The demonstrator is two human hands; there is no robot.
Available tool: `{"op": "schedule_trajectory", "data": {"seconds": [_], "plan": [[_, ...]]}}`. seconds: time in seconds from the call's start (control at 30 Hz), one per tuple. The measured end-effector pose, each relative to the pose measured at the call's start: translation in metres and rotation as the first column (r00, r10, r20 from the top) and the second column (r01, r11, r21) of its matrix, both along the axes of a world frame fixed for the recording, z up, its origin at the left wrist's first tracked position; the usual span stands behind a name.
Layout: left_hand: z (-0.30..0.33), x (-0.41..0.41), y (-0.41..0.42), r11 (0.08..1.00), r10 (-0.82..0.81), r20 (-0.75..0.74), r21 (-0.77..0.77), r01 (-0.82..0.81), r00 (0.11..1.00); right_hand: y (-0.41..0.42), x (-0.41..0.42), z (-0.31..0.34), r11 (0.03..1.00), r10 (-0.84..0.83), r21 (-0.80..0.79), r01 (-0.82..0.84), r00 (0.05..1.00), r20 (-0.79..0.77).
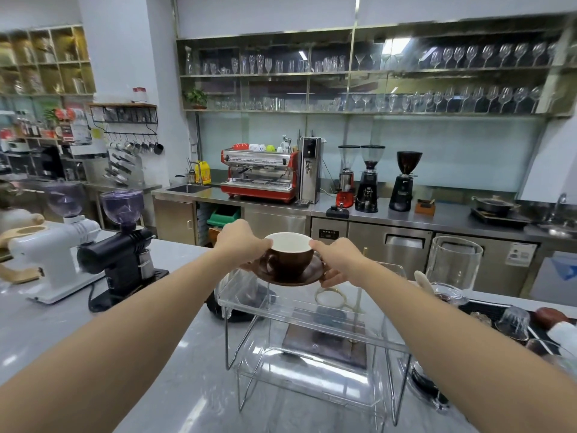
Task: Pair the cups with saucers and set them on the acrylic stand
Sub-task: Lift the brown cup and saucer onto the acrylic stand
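A brown cup [288,260] with a white inside sits on a brown saucer [307,275], its handle turned to the left. My left hand [242,242] grips the left side of the cup and saucer, fingers at the cup's rim. My right hand [335,260] holds the saucer's right edge from above and below. Both arms are stretched forward, and the pair hangs just above the far end of the clear acrylic stand [312,314], a two-tier shelf on the grey counter. Nothing rests on the stand's top tier.
A white grinder [53,254] and a black grinder [121,254] stand at the left. A tall clear glass vessel [452,264] and a black tray [512,323] with upturned glasses lie at the right. A dark scale [324,345] and a round strainer [331,298] show through the stand.
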State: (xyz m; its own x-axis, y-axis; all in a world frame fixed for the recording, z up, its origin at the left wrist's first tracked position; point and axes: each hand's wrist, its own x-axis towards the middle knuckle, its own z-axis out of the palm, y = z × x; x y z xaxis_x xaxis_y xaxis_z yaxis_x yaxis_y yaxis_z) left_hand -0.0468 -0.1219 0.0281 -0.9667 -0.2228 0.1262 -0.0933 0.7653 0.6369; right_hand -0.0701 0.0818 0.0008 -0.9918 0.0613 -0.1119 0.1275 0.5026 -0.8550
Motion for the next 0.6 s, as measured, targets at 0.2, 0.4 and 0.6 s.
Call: {"op": "schedule_trajectory", "data": {"seconds": [0.2,0.4,0.6], "plan": [[0.002,0.006,0.001,0.992,-0.052,-0.149,-0.118,0.034,0.987,0.004,0.010,0.006,0.967,-0.006,0.249,0.054,0.982,-0.190],[0.008,0.021,0.018,0.976,-0.130,-0.314,-0.206,0.066,0.940,0.021,0.025,0.017,0.910,0.039,0.396,0.124,0.925,-0.378],[0.012,0.041,0.057,0.939,-0.291,-0.391,-0.292,0.182,0.873,0.053,0.050,0.030,0.830,0.120,0.528,0.179,0.868,-0.482]]}}
